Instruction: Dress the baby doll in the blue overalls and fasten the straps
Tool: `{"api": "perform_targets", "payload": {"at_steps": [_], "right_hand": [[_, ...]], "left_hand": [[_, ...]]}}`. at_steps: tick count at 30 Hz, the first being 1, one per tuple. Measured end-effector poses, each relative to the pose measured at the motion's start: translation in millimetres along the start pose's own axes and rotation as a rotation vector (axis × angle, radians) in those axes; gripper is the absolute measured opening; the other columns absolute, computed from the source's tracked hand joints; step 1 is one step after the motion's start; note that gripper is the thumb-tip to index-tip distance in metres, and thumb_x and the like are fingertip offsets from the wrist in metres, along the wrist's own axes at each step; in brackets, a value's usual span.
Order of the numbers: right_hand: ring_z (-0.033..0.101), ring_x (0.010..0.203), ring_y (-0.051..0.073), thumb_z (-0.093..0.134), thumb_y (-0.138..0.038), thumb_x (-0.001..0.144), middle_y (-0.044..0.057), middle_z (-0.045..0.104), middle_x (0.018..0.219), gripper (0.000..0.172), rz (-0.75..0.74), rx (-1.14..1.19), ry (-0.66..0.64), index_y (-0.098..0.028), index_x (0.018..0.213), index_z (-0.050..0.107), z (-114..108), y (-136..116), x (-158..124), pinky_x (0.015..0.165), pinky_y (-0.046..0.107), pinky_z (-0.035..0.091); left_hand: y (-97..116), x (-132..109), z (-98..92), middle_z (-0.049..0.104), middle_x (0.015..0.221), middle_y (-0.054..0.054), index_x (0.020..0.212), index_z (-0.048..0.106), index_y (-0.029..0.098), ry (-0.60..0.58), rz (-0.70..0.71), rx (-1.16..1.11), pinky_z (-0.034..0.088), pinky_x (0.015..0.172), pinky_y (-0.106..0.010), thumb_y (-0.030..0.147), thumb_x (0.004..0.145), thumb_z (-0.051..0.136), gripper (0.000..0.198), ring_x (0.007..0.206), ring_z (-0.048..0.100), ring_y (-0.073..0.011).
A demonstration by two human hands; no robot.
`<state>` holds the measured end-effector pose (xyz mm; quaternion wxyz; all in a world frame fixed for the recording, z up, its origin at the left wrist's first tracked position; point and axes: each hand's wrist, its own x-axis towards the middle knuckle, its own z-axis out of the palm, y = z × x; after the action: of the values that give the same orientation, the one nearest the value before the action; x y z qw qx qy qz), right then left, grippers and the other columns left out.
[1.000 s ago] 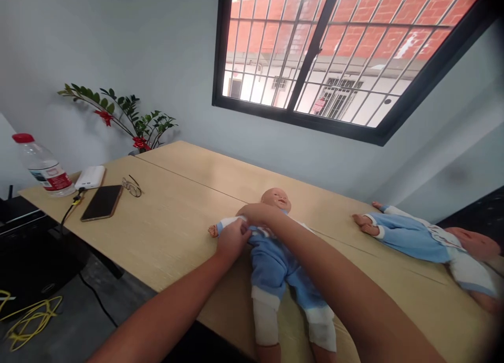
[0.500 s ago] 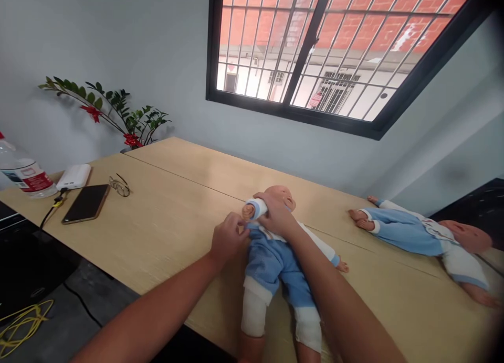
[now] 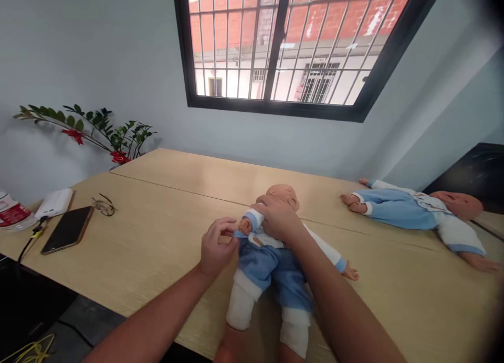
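table [image 3: 157, 258] below fingers [image 3: 220, 226] | 1st baby doll [image 3: 258, 260] on it, touching fingers | 2nd baby doll [image 3: 405, 212] on it, well right | eyeglasses [image 3: 104, 207], smartphone [image 3: 68, 230], power bank [image 3: 54, 203], bottle [image 3: 13, 214] on it, successively farther left | plant [image 3: 118, 137] beyond, left | barred window [image 3: 274, 53] beyond

The doll [image 3: 258, 266] lies on its back on the table [image 3: 169, 221]. Over the doll, the right hand [image 3: 279, 216] grips its raised sleeve [image 3: 256, 219]; just left of the doll, the left hand [image 3: 218, 247] meets the blue hem [image 3: 240, 234] with its fingertips. Well left of the doll lie glasses [image 3: 104, 206], a phone [image 3: 69, 229], a power bank [image 3: 54, 203] and a cut-off bottle [image 3: 13, 213]. Right of the doll, apart, lies a second doll [image 3: 405, 211]. Beyond the doll are a plant [image 3: 114, 137], leftward, and a barred window [image 3: 274, 53]
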<state>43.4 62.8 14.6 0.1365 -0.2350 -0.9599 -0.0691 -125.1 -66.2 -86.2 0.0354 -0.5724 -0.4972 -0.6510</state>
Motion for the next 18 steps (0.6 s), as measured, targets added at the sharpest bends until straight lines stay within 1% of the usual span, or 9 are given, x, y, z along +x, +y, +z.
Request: {"api": "perform_targets", "payload": {"at_steps": [3,5,7,9,12,15,18], "right_hand": [[0.060,0.099,0.026,0.057,-0.009,0.083,0.012,0.067,0.115,0.031,0.003,-0.055,-0.010,-0.019,0.108,0.073,0.0,-3.8,-0.3,0.082,0.035,0.039],[0.059,0.098,0.025,0.057,-0.009,0.084,0.012,0.067,0.112,0.028,-0.025,-0.046,-0.022,-0.019,0.105,0.073,2.0,-4.4,-0.1,0.083,0.034,0.040],[0.059,0.099,0.024,0.059,-0.008,0.083,0.011,0.067,0.113,0.029,-0.079,0.005,-0.032,-0.020,0.105,0.074,5.1,-2.6,0.0,0.085,0.034,0.040],[0.059,0.100,0.024,0.059,-0.007,0.083,0.010,0.067,0.115,0.032,-0.127,0.057,-0.038,-0.021,0.107,0.074,9.1,0.5,-0.3,0.087,0.035,0.040],[0.059,0.102,0.024,0.060,-0.007,0.083,0.010,0.067,0.117,0.034,-0.167,0.080,-0.039,-0.022,0.109,0.075,16.5,2.9,-0.5,0.090,0.036,0.041],[0.058,0.106,0.025,0.058,-0.007,0.085,0.011,0.067,0.118,0.035,-0.206,0.084,-0.037,-0.023,0.111,0.075,23.9,-0.8,-0.1,0.091,0.038,0.041],[0.059,0.108,0.026,0.057,-0.007,0.085,0.012,0.067,0.118,0.039,-0.204,0.166,-0.066,-0.023,0.116,0.074,26.2,-8.4,0.7,0.094,0.039,0.042]], "left_hand": [[3.5,1.1,1.5,0.076,0.105,-0.007,0.093,0.063,0.021,0.006,-0.001,-0.090,0.061,0.078,-0.028,0.021,0.088,0.071,0.009,0.097,0.073,-0.0185],[5.3,0.9,1.6,0.076,0.102,-0.007,0.091,0.063,0.020,0.014,-0.065,-0.136,0.061,0.079,-0.028,0.023,0.088,0.072,0.010,0.096,0.074,-0.0186],[3.9,0.5,1.1,0.076,0.101,-0.007,0.092,0.063,0.019,0.003,-0.188,-0.216,0.061,0.078,-0.028,0.027,0.088,0.074,0.014,0.093,0.074,-0.0186],[-1.4,0.6,0.4,0.076,0.099,-0.007,0.094,0.062,0.019,-0.045,-0.332,-0.348,0.060,0.075,-0.028,0.033,0.088,0.074,0.019,0.087,0.075,-0.0182],[-13.3,2.7,0.2,0.075,0.085,-0.003,0.093,0.061,0.018,-0.109,-0.498,-0.505,0.058,0.069,-0.026,0.037,0.087,0.073,0.023,0.074,0.073,-0.0156],[-24.1,6.5,1.7,0.073,0.078,-0.001,0.091,0.062,0.018,-0.102,-0.556,-0.472,0.055,0.066,-0.023,0.034,0.084,0.074,0.021,0.068,0.070,-0.0136],[-30.3,10.3,3.4,0.071,0.073,0.001,0.092,0.064,0.018,-0.096,-0.562,-0.319,0.051,0.060,-0.021,0.031,0.082,0.074,0.019,0.064,0.067,-0.0130]]}}
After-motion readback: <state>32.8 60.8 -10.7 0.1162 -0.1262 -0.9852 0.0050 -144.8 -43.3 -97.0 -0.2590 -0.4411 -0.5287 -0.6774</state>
